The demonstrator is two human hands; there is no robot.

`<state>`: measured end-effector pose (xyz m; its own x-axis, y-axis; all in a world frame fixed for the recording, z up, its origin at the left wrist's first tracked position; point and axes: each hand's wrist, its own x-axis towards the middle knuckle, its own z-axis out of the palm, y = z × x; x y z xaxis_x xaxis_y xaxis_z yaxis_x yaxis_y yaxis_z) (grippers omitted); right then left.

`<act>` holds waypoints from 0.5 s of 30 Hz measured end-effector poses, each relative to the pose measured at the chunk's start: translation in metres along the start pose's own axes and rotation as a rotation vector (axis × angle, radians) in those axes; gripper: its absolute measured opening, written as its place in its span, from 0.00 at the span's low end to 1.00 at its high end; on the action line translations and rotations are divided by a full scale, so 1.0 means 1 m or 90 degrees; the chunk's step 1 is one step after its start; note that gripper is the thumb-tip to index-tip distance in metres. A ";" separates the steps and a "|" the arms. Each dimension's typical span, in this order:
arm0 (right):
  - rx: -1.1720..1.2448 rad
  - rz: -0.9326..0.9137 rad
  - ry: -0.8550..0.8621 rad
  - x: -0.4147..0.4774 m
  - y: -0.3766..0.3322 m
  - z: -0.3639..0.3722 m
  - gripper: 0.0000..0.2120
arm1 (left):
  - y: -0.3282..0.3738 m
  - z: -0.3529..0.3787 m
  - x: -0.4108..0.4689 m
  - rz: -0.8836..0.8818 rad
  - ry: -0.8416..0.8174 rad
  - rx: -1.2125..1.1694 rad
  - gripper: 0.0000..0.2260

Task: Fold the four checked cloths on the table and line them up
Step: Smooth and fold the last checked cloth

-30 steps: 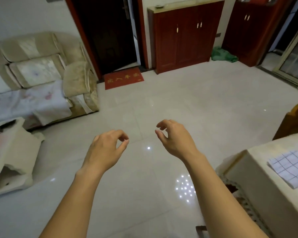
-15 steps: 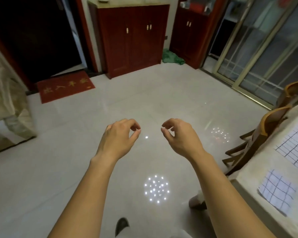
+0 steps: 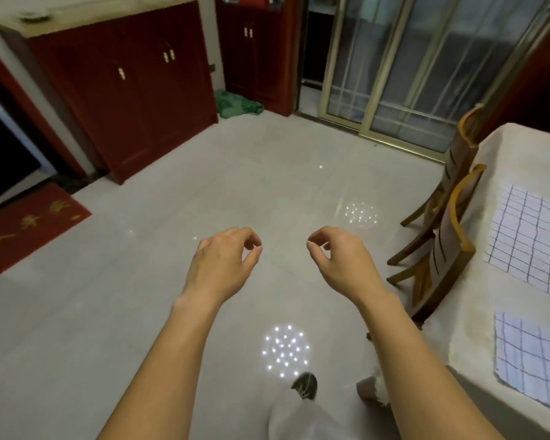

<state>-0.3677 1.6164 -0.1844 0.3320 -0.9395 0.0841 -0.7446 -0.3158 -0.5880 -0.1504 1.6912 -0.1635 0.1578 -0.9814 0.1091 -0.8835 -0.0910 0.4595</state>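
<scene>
Two white checked cloths lie flat on the cream-covered table (image 3: 458, 338) at the right edge of the head view: a larger one (image 3: 527, 239) farther away and a smaller one (image 3: 524, 357) nearer me. Both are cut off by the frame's right edge. My left hand (image 3: 223, 265) and my right hand (image 3: 340, 262) hover side by side over the tiled floor, left of the table. Their fingers are loosely curled, thumb tips close to the index fingers, and they hold nothing. Neither hand touches a cloth.
Two wooden chairs (image 3: 448, 249) stand pushed against the table's left side. A red cabinet (image 3: 124, 90), a green bundle (image 3: 235, 104) and a sliding glass door (image 3: 410, 74) line the far wall. A red doormat (image 3: 29, 223) lies at left. My foot (image 3: 305, 385) shows below.
The view has swung to the right, away from the sofa, so the table and a second cloth have come into sight. Both hands keep the same loose pose in front of me.
</scene>
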 end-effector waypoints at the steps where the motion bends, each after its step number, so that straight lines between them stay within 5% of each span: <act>1: 0.007 0.003 0.005 0.019 0.005 0.000 0.09 | 0.002 0.001 0.021 0.006 -0.007 0.013 0.06; 15: -0.005 0.072 0.087 0.222 0.089 -0.057 0.09 | 0.045 0.048 0.272 0.128 -0.043 0.047 0.07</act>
<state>-0.3926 1.3719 -0.1722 0.1653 -0.9781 0.1267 -0.7778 -0.2083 -0.5930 -0.1680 1.4117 -0.1551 -0.0522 -0.9900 0.1307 -0.9244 0.0974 0.3688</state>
